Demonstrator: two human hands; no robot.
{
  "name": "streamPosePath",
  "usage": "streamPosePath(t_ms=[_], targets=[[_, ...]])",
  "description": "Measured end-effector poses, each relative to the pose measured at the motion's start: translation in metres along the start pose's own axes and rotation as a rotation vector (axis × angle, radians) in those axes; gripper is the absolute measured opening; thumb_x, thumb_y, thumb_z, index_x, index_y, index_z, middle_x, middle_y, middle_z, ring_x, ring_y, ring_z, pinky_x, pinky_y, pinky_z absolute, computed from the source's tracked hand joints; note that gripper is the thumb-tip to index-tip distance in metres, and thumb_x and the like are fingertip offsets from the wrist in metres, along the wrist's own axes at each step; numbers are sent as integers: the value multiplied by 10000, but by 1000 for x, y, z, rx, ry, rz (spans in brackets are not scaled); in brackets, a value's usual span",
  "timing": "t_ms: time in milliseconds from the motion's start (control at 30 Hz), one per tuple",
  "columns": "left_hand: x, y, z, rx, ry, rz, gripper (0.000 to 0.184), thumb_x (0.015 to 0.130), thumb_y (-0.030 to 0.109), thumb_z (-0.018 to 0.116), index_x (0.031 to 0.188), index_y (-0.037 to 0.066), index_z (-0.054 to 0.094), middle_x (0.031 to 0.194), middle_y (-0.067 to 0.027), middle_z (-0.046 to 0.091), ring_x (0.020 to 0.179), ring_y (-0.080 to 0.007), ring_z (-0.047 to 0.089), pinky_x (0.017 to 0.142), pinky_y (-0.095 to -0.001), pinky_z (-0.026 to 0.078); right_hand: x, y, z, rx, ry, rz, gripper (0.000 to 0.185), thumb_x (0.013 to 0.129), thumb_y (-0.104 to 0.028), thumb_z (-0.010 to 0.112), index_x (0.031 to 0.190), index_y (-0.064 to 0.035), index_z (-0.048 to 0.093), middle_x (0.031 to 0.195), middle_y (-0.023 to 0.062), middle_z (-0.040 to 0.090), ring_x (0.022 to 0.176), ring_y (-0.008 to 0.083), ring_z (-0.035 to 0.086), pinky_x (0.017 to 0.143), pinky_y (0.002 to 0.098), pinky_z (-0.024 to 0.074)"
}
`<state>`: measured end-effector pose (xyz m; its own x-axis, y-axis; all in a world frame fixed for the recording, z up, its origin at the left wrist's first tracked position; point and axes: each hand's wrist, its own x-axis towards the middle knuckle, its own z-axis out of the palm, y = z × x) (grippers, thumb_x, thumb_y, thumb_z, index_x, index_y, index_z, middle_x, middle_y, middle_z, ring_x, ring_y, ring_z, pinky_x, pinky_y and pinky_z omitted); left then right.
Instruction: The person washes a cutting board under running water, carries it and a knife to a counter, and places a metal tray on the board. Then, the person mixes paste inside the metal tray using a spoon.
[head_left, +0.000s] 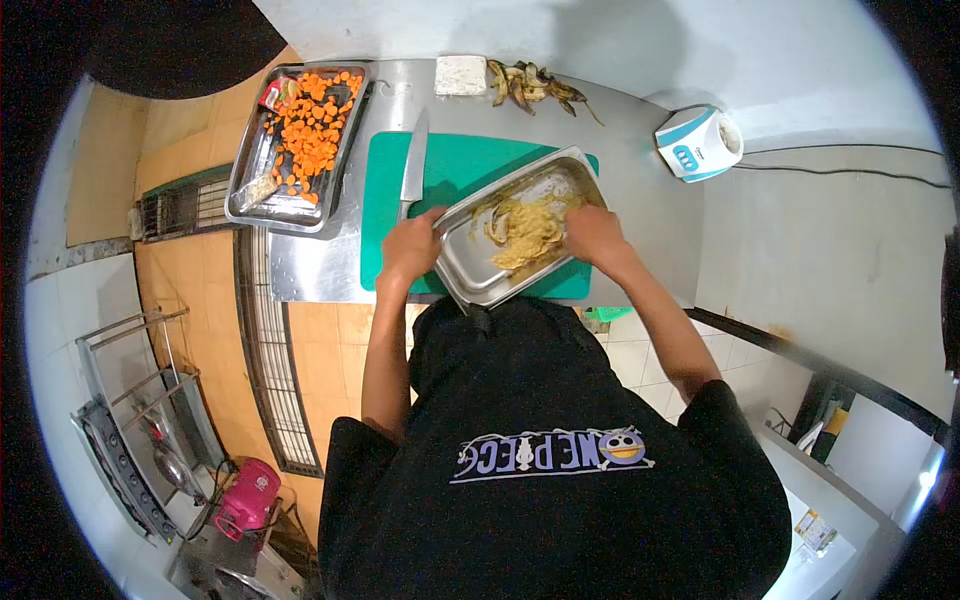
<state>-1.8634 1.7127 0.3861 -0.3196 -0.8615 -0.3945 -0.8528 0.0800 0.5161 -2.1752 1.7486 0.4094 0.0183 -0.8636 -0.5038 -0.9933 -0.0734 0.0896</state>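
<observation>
A rectangular steel pan [470, 268] sits tilted at an angle over the green cutting board [385, 170]. Inside it is a lumpy yellow mash [525, 232], spread mostly toward the middle and right. My left hand [410, 248] is closed on the pan's left rim. Over the right part of the pan, my right hand [594, 236] is curled shut, close against the mash; whatever its fingers hold is hidden. A large knife [416, 160] lies on the board just beyond my left hand, blade pointing away from me.
A dark tray [237, 190] of cut orange carrots [310, 135] stands at the left of the steel table [650, 240]. Along the wall lie a white wrapped block [461, 76] and dark banana peels [535, 86]. A white-and-blue appliance [700, 143] with a cord sits at the right.
</observation>
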Motion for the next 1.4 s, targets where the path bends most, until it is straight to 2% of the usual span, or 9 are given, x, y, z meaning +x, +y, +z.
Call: streamPosePath(t_ms=[100, 367, 467, 567, 667, 900, 1067, 1167, 1400], targets=[[-4, 1, -1, 1, -1, -6, 375, 948, 227, 582, 1320, 237, 623, 1027, -195, 714, 960, -395, 677, 796, -514, 540, 7, -20, 5, 165, 15, -76, 211, 865, -178, 569, 876, -44, 732, 834, 244, 699, 819, 396, 702, 720, 524, 550], [1, -4, 2, -4, -8, 24, 390, 947, 236, 584, 1337, 246, 607, 1020, -193, 717, 954, -398, 676, 805, -515, 540, -18, -8, 7, -62, 156, -242, 114, 817, -143, 635, 869, -64, 698, 735, 194, 685, 726, 363, 708, 637, 479, 563], [0, -3, 2, -46, -13, 5, 387, 951, 235, 577, 1336, 253, 609, 1006, -194, 717, 943, -400, 679, 803, -515, 542, -12, 5, -26, -140, 161, -172, 111, 813, -140, 625, 858, -71, 700, 717, 172, 689, 675, 342, 709, 599, 464, 564], [-1, 0, 2, -45, 16, 11, 405, 950, 225, 572, 1351, 264, 606, 1002, -201, 715, 938, -398, 682, 800, -517, 542, -20, -14, -30, -34, 291, -204, 111, 818, -140, 610, 809, -74, 698, 713, 164, 692, 664, 338, 710, 576, 455, 561], [-6, 5, -3, 8, -1, 7, 438, 951, 214, 566, 1383, 285, 583, 999, -202, 715, 928, -395, 685, 798, -511, 544, -19, -17, 6, -120, 140, -353, 133, 831, -146, 592, 791, -85, 703, 722, 167, 693, 686, 335, 714, 592, 461, 562], [-1, 4, 0, 65, 40, 75, 531, 910, 105, 513, 1405, 289, 571, 950, -202, 713, 872, -392, 685, 755, -513, 543, 7, 40, -38, -111, 261, -77, 133, 810, -165, 616, 816, -72, 711, 763, 182, 700, 763, 348, 717, 637, 485, 563], [8, 10, -7, 50, 33, 69, 555, 893, 91, 515, 1408, 290, 568, 947, -207, 712, 871, -393, 685, 750, -517, 542, 16, -21, -11, 25, 54, -152, 189, 789, -148, 620, 834, -6, 737, 875, 228, 725, 836, 367, 734, 714, 501, 580], [5, 5, -7, 84, 35, 91, 559, 892, 91, 517, 1413, 289, 563, 951, -204, 713, 875, -395, 684, 752, -521, 541, 10, -40, -10, 130, 77, -260, 150, 804, -163, 654, 829, -41, 737, 773, 222, 699, 737, 377, 709, 677, 527, 551], [13, 1, -3, 75, 4, 132, 581, 882, 71, 508, 1417, 290, 558, 952, -200, 716, 873, -402, 683, 762, -522, 540, -10, -5, -20, 4, 138, -263, 128, 805, -160, 659, 835, -58, 730, 769, 206, 700, 734, 366, 710, 660, 507, 554]])
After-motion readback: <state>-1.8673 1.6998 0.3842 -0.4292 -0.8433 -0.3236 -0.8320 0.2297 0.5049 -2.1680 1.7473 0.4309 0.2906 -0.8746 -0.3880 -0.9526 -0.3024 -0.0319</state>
